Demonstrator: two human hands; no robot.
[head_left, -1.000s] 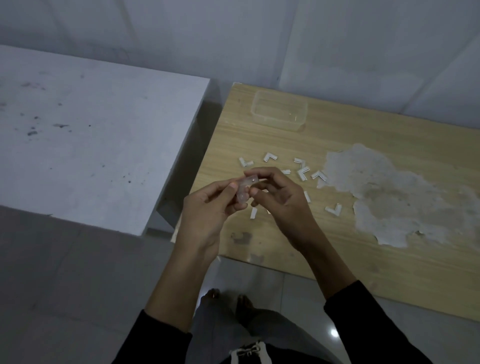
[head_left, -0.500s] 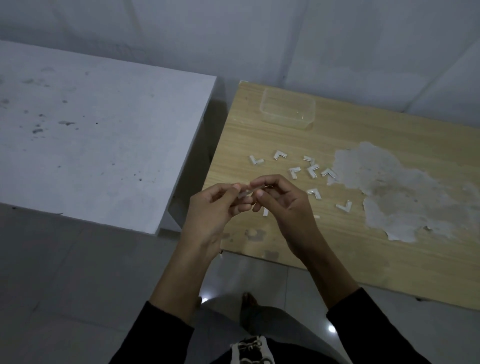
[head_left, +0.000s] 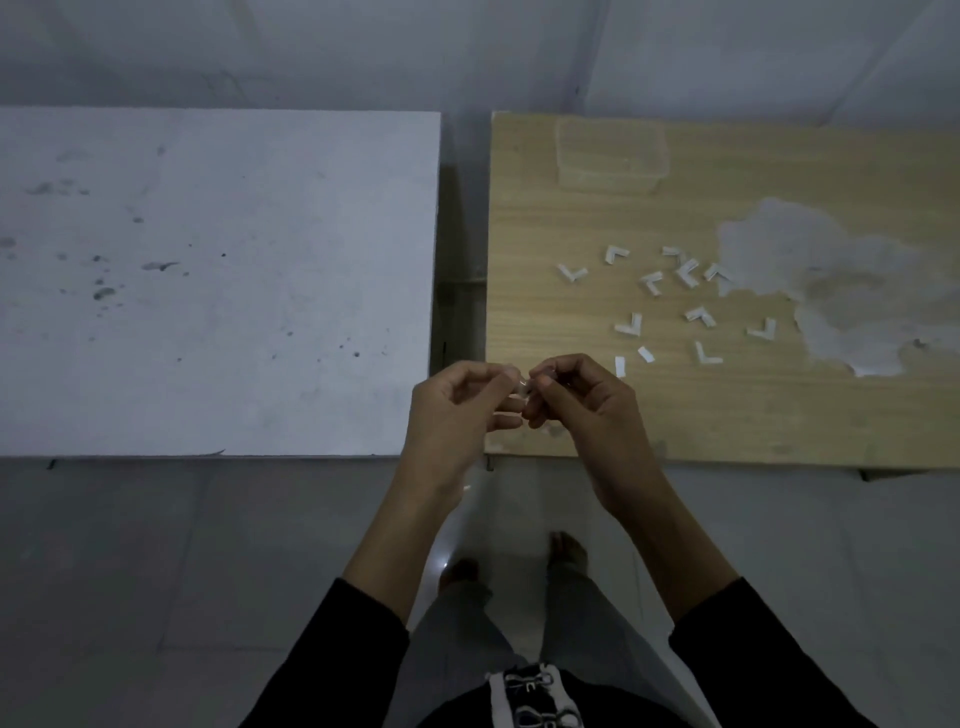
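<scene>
The left hand and right hand met fingertip to fingertip above the near left corner of the wooden table. Both pinched 1 small pale piece between thumb and forefinger — its shape was too small to tell. Beyond, white corner pieces lay scattered on the wood. A clear tub stood at the far edge — well apart from them.

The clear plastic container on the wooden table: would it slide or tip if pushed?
The clear plastic container looks thin-walled and seemingly empty, so probably light and easy to slide. It sits low and wide, so tipping seems unlikely.
</scene>
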